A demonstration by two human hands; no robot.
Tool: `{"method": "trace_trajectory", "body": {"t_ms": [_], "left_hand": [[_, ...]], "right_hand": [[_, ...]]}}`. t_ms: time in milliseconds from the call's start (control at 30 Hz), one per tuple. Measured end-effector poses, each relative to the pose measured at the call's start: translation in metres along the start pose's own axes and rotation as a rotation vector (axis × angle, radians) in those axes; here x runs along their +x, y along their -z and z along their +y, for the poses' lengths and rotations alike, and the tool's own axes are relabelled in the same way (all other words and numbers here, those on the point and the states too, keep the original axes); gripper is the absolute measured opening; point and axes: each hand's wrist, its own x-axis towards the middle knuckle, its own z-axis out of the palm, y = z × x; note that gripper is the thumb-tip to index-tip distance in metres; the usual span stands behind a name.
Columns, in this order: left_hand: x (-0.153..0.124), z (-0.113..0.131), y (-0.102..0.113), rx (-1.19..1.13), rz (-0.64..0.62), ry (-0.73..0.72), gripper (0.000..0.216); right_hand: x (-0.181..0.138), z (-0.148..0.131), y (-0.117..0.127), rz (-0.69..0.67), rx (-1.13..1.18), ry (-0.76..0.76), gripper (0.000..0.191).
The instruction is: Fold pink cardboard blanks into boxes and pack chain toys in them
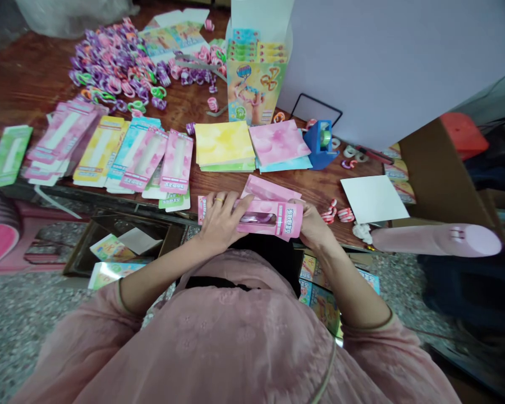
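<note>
Down at the front edge of a wooden table [37, 73], the head camera looks straight over both hands, and they've got a pink cardboard blister pack [288, 220] between them, right in front of the chest. It looks super light and fairly stiff, though thin card like that could crease if squeezed hard. The clear plastic window [258, 219] seems like the delicate bit, so I'd take hold by the card ends and edges. The left hand [221, 221], with a ring on one finger, is spread flat over the pack's left end, while the right hand [313, 226] clamps around its right end. The hands are apart, with the window between them, and both forearms angle in from pink sleeves [84, 348]. A loose pink card [269, 189] lies just behind the pack. Further back are rows of pink, yellow and blue packs [177, 160], stacks of yellow sheets [224, 145], a blue tape dispenser [322, 143], and a big heap of twisty plastic links [118, 62].
</note>
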Motion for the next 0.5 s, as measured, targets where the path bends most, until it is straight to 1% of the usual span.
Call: {"method": "trace_trajectory", "body": {"t_ms": [167,300,367,500], "left_hand": [[0.005,0.005,0.003,0.037,-0.047,0.011,0.078],[0.007,0.007,0.004,0.019,-0.102,0.020,0.081],[0.008,0.009,0.004,0.017,-0.099,0.027,0.081],[0.007,0.011,0.001,0.026,-0.077,0.024,0.077]], "right_hand": [[0.003,-0.006,0.001,0.001,-0.011,-0.023,0.050],[0.006,-0.007,0.001,-0.016,-0.046,0.016,0.046],[0.007,-0.005,0.000,-0.037,-0.054,0.055,0.046],[0.010,0.003,0.000,-0.085,-0.005,0.076,0.045]]}}
